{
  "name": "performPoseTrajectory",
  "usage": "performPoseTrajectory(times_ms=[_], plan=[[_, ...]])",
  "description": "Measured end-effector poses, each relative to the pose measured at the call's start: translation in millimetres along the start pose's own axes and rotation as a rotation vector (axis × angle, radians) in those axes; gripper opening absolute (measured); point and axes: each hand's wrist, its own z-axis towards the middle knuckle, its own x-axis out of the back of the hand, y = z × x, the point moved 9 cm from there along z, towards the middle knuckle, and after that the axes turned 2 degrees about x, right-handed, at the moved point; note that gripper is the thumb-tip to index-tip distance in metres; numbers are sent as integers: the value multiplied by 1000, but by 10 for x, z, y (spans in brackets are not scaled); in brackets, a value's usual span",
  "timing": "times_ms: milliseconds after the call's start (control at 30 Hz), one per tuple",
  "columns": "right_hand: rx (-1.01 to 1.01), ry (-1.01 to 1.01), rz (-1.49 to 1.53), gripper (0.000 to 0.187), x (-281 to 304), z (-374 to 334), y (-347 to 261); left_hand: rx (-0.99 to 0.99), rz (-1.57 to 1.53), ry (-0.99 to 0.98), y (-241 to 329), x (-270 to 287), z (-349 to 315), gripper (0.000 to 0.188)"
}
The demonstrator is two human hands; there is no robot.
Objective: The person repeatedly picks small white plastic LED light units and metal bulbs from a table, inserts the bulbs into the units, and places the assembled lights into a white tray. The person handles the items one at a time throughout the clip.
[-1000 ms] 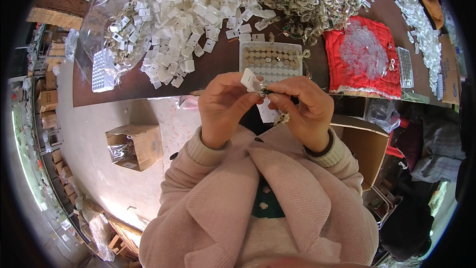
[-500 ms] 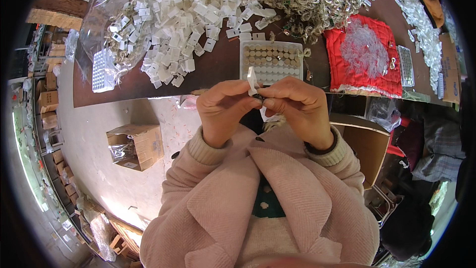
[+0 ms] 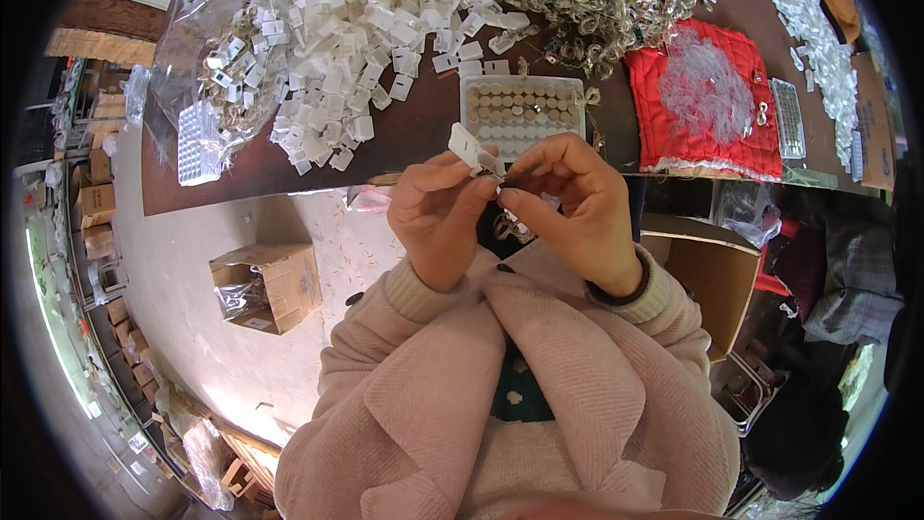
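Close to my chest, just in front of the table edge, both hands are raised and nearly touching. My left hand (image 3: pixel 433 212) pinches a small white plastic casing (image 3: pixel 464 143), which sticks up and tilts to the left. Fingers of my right hand (image 3: pixel 582 207) are closed at the casing's lower end on something too small to make out. Below the right fingers hangs a loop of pale, clear cable (image 3: pixel 510 227), partly hidden by the hand. Just beyond my hands, a translucent tray (image 3: pixel 466 106) holds rows of round tan and whitish discs.
A large heap of white casings (image 3: pixel 332 48) covers the table's left, with bundled clear cables (image 3: pixel 597 0) at the back. To the right lies a red cloth (image 3: pixel 654 135) with clear strands. Cardboard boxes (image 3: pixel 289 279) stand on the floor at left and below the table at right (image 3: pixel 717 279).
The white casing has tipped leftward and sits further left. My right hand has turned and spread slightly from the left, and the cable loop now shows beneath it.
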Motion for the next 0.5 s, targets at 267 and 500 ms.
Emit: performPoseTrajectory(times_ms=[267, 500], plan=[[-2, 25, -8, 31, -11, 26, 31, -78, 77, -13, 32, -27, -60, 28], [38, 60, -126, 30, 20, 15, -39, -77, 55, -45, 14, -46, -66, 27]])
